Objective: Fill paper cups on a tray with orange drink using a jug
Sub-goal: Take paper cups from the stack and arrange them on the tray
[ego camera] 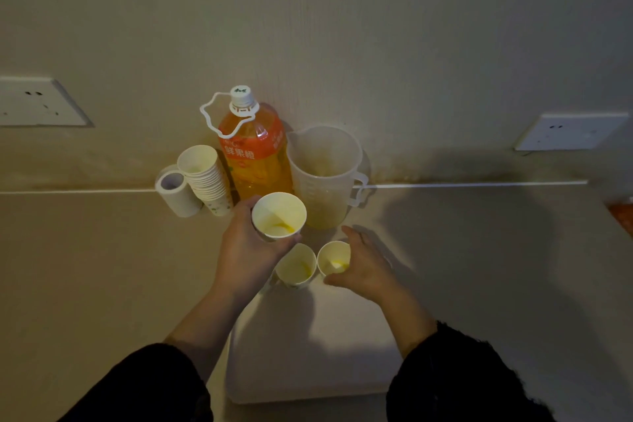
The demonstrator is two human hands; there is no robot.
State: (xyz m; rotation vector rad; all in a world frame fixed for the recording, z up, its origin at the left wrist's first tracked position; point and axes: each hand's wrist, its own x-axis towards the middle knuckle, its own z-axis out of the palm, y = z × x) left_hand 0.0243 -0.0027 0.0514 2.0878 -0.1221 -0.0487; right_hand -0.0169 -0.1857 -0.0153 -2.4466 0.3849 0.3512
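My left hand [247, 250] grips a white paper cup [279, 214], lifted and tilted, with a trace of orange drink at its bottom. Two more paper cups stand at the far end of the pale tray [308, 353]: a middle cup [296, 265] and a right cup [334, 259], each holding a little drink. My right hand [364, 265] curls around the right cup. Behind them stands a clear plastic jug [325, 175] with a small amount of yellow liquid at the bottom. A large bottle of orange drink [255, 154], capped, stands left of the jug.
A stack of paper cups [205, 178] leans by the wall next to a white roll [176, 193]. Wall sockets sit at the left [37, 103] and at the right [570, 132]. An orange item [621, 214] shows at the right edge of the counter.
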